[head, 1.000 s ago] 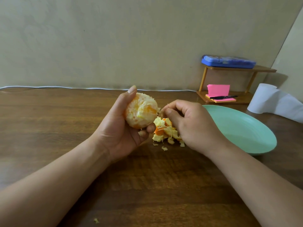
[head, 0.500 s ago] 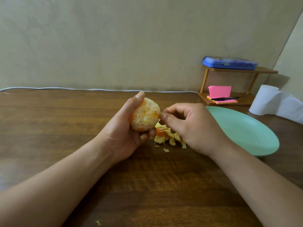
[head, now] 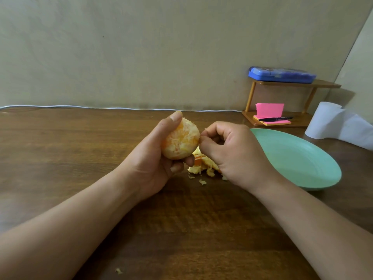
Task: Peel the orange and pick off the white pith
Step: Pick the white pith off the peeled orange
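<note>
Holding the orange (head: 180, 139) up at the middle of the frame, the left hand (head: 151, 164) wraps it from the left. The thumb lies over the top and the fingers curl underneath, which leaves the fruit's right face bare for picking. The rind is off, and pale pith (head: 174, 147) mottles the surface. The right hand (head: 232, 152) meets that bare side with its grip narrowed to a pinch. Thumb and forefinger tips press together at the orange's edge, seemingly on a shred of pith, though the shred itself is too small to make out. Just below the two hands a heap of peel scraps (head: 202, 165) lies on the table (head: 60, 158), probably so waste drops straight down. A green plate (head: 314, 164) sits right of centre, near the right hand, likely meant for the cleaned fruit. Judging by the white that remains, a fair amount of picking is left.
</note>
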Demonstrator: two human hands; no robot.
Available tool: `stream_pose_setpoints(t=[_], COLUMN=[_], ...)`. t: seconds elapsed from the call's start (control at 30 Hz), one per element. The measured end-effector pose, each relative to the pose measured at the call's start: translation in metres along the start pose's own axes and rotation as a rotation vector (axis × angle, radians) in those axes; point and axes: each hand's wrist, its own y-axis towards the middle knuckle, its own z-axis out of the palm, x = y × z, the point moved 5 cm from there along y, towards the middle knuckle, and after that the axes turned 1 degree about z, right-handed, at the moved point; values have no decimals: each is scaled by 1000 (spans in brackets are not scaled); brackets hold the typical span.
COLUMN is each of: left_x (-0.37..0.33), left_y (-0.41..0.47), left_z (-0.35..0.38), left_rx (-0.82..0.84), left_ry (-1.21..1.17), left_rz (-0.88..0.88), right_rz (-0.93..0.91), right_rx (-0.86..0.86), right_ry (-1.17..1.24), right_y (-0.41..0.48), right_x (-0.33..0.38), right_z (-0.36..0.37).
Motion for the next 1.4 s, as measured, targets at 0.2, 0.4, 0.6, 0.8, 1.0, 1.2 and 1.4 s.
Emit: stream_pose_setpoints(t=[0.2,0.4,0.6,0.8,1.0,1.2,1.4], left_x=[-1,-3,0,3,6,5,6], left_y=[-1,0,0,1,4,4,6], left_z=[1,-4,-3,-6,-8,-6,-7], left_rx=[42,126,113,55,67,18,-14], left_ry=[-171,-284,-285,-253,-208,-80,80], left_rz=[-71,-66,-122,-139,-143,-124,-107], right_rz=[-5,9,52,75,-55,-198,-284], right_rx=[5,-5,81,113,-8,-30,19], right_ry=[54,46,-233,-367,-277,-274,-364], right_y=[1,4,5,7,5,1,1], right_x=[1,-5,-15,-17,-2,13,15], right_z=[0,-4,-4,-6,-11,-13,-14])
